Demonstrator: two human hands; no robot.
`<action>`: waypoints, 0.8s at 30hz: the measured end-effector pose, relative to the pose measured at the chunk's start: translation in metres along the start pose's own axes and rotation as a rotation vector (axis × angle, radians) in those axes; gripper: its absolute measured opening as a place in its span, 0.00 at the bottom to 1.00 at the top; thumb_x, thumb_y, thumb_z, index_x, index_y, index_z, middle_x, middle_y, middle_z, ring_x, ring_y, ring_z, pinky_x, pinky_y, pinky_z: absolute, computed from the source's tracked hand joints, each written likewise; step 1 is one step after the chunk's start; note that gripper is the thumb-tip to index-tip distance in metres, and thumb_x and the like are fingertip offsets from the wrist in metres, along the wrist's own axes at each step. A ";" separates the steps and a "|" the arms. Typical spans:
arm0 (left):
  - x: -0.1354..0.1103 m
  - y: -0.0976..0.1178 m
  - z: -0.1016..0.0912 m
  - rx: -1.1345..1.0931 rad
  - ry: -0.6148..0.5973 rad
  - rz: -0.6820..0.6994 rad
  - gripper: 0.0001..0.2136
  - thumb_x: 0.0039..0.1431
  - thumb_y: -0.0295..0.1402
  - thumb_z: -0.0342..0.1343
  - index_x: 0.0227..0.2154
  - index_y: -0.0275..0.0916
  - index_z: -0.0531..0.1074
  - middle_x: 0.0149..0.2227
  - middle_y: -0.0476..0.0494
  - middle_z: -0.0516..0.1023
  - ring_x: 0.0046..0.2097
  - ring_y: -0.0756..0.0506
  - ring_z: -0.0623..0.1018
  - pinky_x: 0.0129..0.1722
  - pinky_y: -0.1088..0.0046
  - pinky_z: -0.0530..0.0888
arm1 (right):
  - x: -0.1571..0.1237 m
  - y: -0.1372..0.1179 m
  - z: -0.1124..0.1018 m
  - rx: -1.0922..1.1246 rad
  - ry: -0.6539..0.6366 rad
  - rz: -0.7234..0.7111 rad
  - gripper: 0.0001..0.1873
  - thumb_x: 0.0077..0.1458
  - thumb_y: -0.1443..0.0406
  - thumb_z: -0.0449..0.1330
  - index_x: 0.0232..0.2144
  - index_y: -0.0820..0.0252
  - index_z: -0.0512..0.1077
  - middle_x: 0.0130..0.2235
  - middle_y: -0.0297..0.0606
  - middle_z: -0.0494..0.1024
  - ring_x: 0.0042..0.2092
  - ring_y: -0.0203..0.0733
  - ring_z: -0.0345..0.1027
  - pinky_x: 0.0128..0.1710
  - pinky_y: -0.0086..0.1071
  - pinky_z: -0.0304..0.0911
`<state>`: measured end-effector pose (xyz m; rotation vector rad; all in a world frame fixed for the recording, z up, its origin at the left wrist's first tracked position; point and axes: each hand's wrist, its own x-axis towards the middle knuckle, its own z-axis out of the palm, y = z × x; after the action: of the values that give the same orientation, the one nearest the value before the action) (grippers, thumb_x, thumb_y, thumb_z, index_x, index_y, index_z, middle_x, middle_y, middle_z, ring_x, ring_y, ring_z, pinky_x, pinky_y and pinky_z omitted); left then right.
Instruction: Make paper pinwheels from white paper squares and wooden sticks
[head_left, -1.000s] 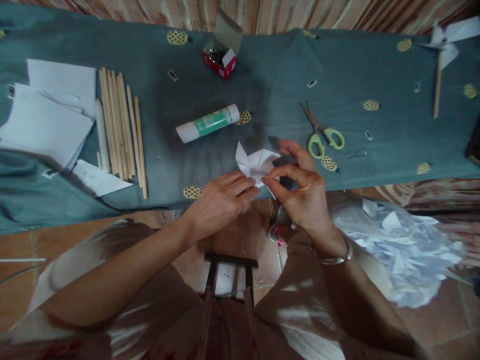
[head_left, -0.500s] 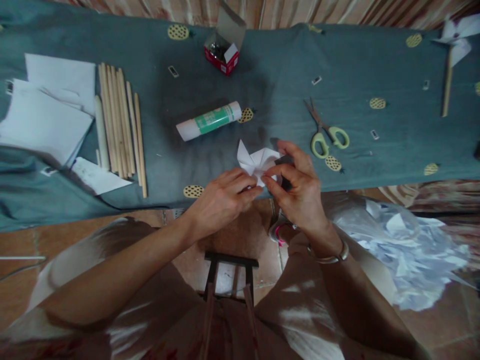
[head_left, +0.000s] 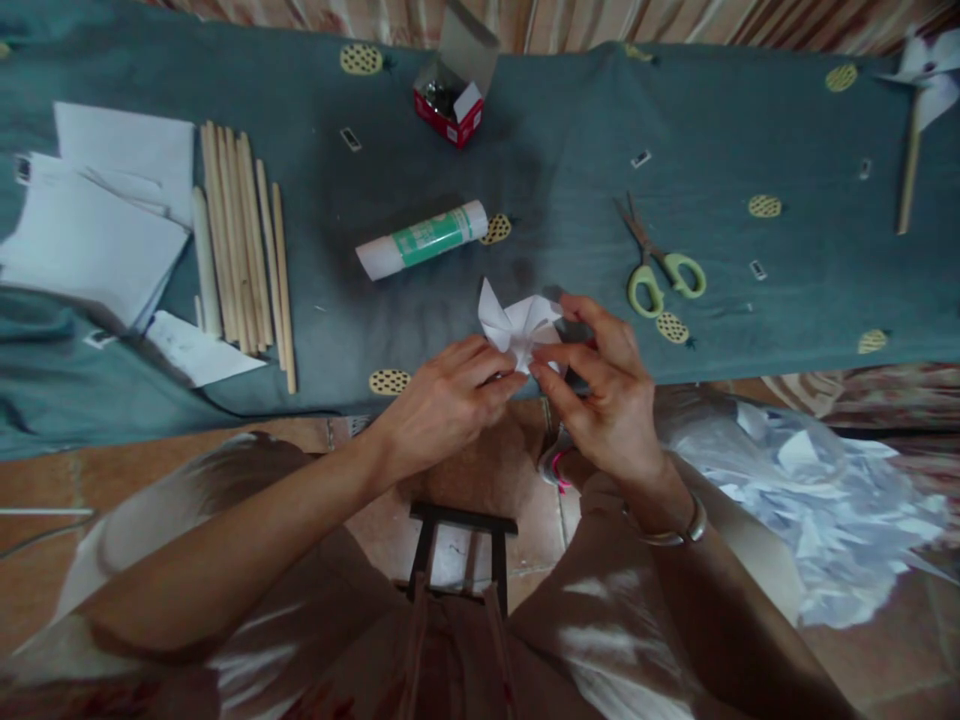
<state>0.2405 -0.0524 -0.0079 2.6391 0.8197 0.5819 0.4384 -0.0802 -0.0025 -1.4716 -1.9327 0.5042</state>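
Note:
Between my two hands is a white paper pinwheel (head_left: 519, 322) with its blades folded, held just over the table's front edge. My left hand (head_left: 457, 395) pinches its lower left side, fingers closed. At the lower right side, my right hand (head_left: 600, 385) grips the paper between thumb and fingers. A glue stick (head_left: 431, 240) with a green label lies beyond my left hand. To the right, scissors (head_left: 656, 265) with light green handles lie with blades slightly apart. A small red box (head_left: 448, 118) with its flap up stands farther back, shiny small pieces inside.
Wooden sticks (head_left: 238, 245) lie side by side on the left, next to white paper sheets (head_left: 94, 235). A finished pinwheel on a stick (head_left: 910, 165) lies at the far right. On the floor at right sits a clear bag (head_left: 847, 510) of white paper pieces.
The view has shifted slightly. Both hands still hold the paper pinwheel in nearly the same place; my right hand's fingers have moved a little to the right.

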 end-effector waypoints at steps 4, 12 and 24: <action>0.000 -0.001 0.002 -0.056 0.014 -0.014 0.08 0.64 0.25 0.49 0.41 0.35 0.73 0.39 0.41 0.77 0.43 0.45 0.74 0.44 0.66 0.75 | -0.003 0.001 0.002 -0.020 -0.013 -0.026 0.12 0.61 0.63 0.56 0.45 0.45 0.75 0.61 0.32 0.65 0.61 0.53 0.60 0.59 0.52 0.62; 0.000 -0.003 0.004 -0.089 0.055 0.010 0.08 0.63 0.25 0.51 0.42 0.34 0.73 0.39 0.41 0.76 0.42 0.45 0.73 0.43 0.67 0.76 | -0.004 0.001 0.005 -0.035 -0.007 -0.048 0.12 0.61 0.64 0.57 0.46 0.46 0.75 0.61 0.34 0.67 0.60 0.53 0.62 0.58 0.52 0.63; -0.001 -0.001 0.005 -0.022 0.056 0.016 0.07 0.64 0.24 0.51 0.39 0.34 0.74 0.38 0.42 0.76 0.42 0.46 0.74 0.43 0.69 0.77 | -0.004 0.002 0.005 -0.066 -0.022 -0.091 0.14 0.62 0.65 0.56 0.48 0.47 0.75 0.60 0.37 0.67 0.60 0.51 0.62 0.57 0.51 0.64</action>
<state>0.2422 -0.0533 -0.0130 2.6226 0.8048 0.6674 0.4373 -0.0836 -0.0081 -1.4172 -2.0405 0.4207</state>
